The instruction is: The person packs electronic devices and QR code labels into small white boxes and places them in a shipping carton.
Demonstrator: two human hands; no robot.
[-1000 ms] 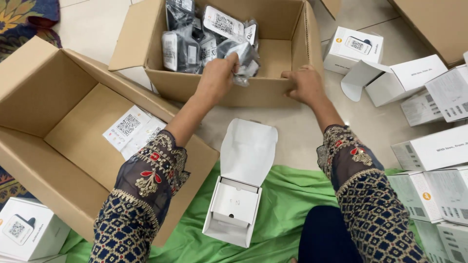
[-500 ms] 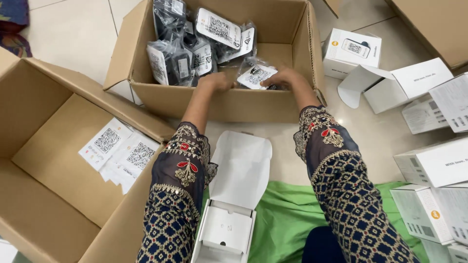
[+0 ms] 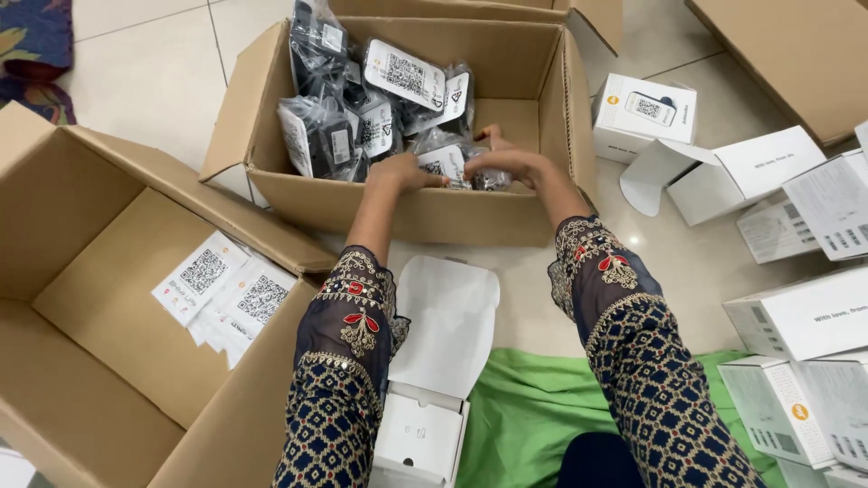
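Both my hands reach into a cardboard box [image 3: 425,212] in front of me. My left hand [image 3: 405,172] and my right hand [image 3: 511,163] together grip one clear plastic packet [image 3: 449,163] holding a dark item with a white label. The packet sits low in the box, right of a heap of several similar bagged items [image 3: 362,108]. Below my arms an open small white box [image 3: 425,425] lies with its lid flipped up, on a green cloth [image 3: 533,416].
A large open cardboard box [image 3: 108,307] with white leaflets [image 3: 226,289] inside lies at left. Several white product boxes [image 3: 796,235] stand and lie at right on the tiled floor. Another cardboard box [image 3: 796,54] is at top right.
Both hands have gone from the box's near edge into it and closed on one packet. The view has shifted left.
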